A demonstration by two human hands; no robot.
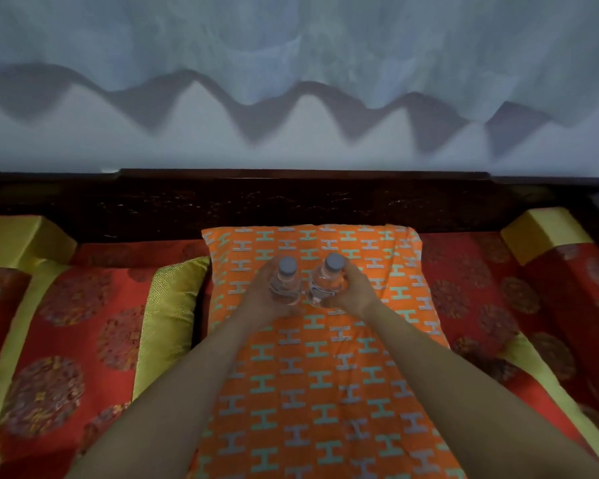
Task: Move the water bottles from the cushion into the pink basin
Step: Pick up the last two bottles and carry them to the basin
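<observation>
left hand (264, 296) and right hand (349, 289) fingers each around a bottle mid-cushion (312, 375), bottles touching, all edges well apart

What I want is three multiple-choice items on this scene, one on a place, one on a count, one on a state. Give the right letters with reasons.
1. Where are the clear plastic water bottles with grey caps?
A. over the orange cushion with the H pattern
B. on the yellow bolster
C. on the dark wooden backrest

2. How many bottles show?
A. one
B. two
C. four

3. What state are the bottles in?
A. lying flat and untouched
B. upright, one in each hand's grip
C. uncapped and tipped over

Answers:
1 A: both bottles, the left bottle and the right bottle, stand over the orange cushion.
2 B: two grey caps show side by side.
3 B: the left hand wraps one and the right hand the other, caps on and pointing up.

The pink basin is not in view.
</observation>
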